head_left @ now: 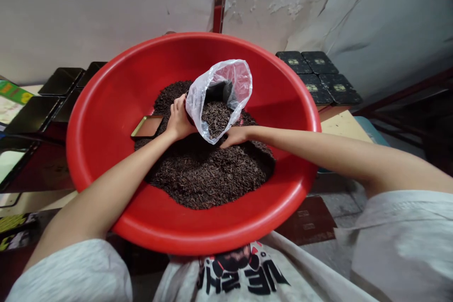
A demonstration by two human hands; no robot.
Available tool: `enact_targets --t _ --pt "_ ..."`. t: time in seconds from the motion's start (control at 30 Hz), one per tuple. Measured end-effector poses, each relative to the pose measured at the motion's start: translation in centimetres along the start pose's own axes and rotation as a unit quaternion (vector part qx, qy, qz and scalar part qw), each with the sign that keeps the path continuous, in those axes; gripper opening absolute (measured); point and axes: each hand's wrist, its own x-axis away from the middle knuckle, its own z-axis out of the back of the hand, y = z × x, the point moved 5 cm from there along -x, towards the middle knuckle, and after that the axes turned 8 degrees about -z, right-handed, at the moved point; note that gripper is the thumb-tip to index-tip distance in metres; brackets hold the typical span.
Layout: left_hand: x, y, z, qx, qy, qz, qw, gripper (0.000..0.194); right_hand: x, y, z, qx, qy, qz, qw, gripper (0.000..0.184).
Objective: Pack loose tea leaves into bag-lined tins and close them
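My left hand [180, 117] is closed round the side of a clear plastic bag [242, 78], which seems to line a dark container mostly hidden by the bag and hand. The bag's mouth stands wide and tilts toward me, with dark, twisted dry leaves like loose tea inside. My right hand [236, 136] is just below the bag's lower rim, close over the leaf heap, fingers stretched left and holding nothing visible. Its fingertips are partly hidden. Under both hands a large heap of the same dark leaves [212, 179] lies in a big red plastic basin [198, 240].
A shallow rectangular tin lid [147, 126] rests on the leaves at the basin's left. Several black tins [320, 80] stand right of the basin; dark open tins [33, 113] are at the left. Behind is a wall with peeling plaster [283, 0].
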Motion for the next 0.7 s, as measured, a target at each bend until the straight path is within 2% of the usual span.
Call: enact_targets --t 0.07,0.2,0.3,0.4,0.5,0.6,0.7 --pt "-0.1 0.0 0.0 -0.008 -0.004 -0.019 1.0 0.107 1.1 0.4 -0.4 -0.028 0.01 -0.05 0.998 0.055" --pt "-0.1 -0.1 -0.1 -0.015 0.004 -0.025 1.0 0.107 3.3 1.0 -0.1 -0.081 0.079 -0.159 0.981 0.054" --pt "0.1 0.1 -0.3 -0.023 0.017 -0.033 0.999 0.105 4.4 0.7 1.4 -0.093 0.118 -0.15 0.977 0.051" --pt "0.3 0.7 -0.6 -0.044 0.026 -0.05 0.997 0.101 5.8 0.3 3.9 -0.087 0.148 -0.124 0.977 0.041" --pt "0.4 0.9 -0.8 -0.06 0.025 -0.049 0.997 0.102 7.9 0.1 5.8 -0.081 0.122 -0.154 0.977 0.026" --pt "0.4 0.9 -0.8 -0.068 0.023 -0.045 0.996 0.103 10.0 -0.4 6.6 -0.153 0.06 -0.194 0.967 0.01" --pt "0.4 0.9 -0.8 -0.072 0.025 -0.046 0.996 0.103 11.4 -2.1 7.6 -0.198 0.057 -0.192 0.96 0.011"
